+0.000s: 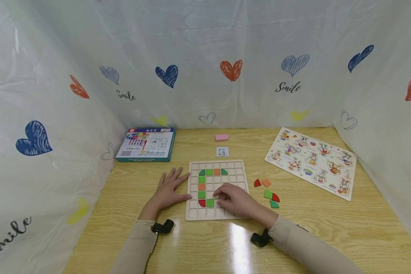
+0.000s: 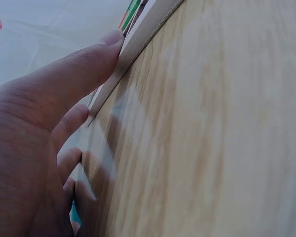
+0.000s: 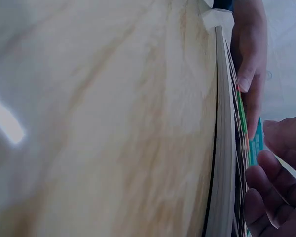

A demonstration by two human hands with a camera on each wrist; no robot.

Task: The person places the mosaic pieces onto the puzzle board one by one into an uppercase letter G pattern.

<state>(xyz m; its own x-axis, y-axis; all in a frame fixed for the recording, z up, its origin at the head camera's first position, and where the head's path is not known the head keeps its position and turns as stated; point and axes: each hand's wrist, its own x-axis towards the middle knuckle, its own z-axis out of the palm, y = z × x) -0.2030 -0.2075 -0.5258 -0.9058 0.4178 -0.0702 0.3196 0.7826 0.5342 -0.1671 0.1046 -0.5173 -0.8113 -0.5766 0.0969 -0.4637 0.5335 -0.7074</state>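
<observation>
A wooden grid board (image 1: 196, 214) lies on the table, several coloured pieces set in its cells. Along its top run a dark green quarter-round (image 1: 202, 172), a green square (image 1: 209, 172), an orange square (image 1: 217, 171) and another dark green quarter-round (image 1: 224, 172). Squares continue down the left column to a red quarter-round (image 1: 202, 203), beside which sits a green square (image 1: 210, 203). My left hand (image 1: 169, 190) lies spread at the board's left edge, its thumb touching it. Over the lower middle of the board, my right hand (image 1: 235, 199) has loosely bent fingers; no piece shows between them.
Right of the board lie loose pieces: a red quarter-round (image 1: 257, 183), an orange square (image 1: 266, 182), a green square (image 1: 268, 194) and others. A small pattern card (image 1: 222, 152) and a pink block (image 1: 222, 137) sit behind. A box (image 1: 145, 144) and picture puzzle (image 1: 311, 161) flank them.
</observation>
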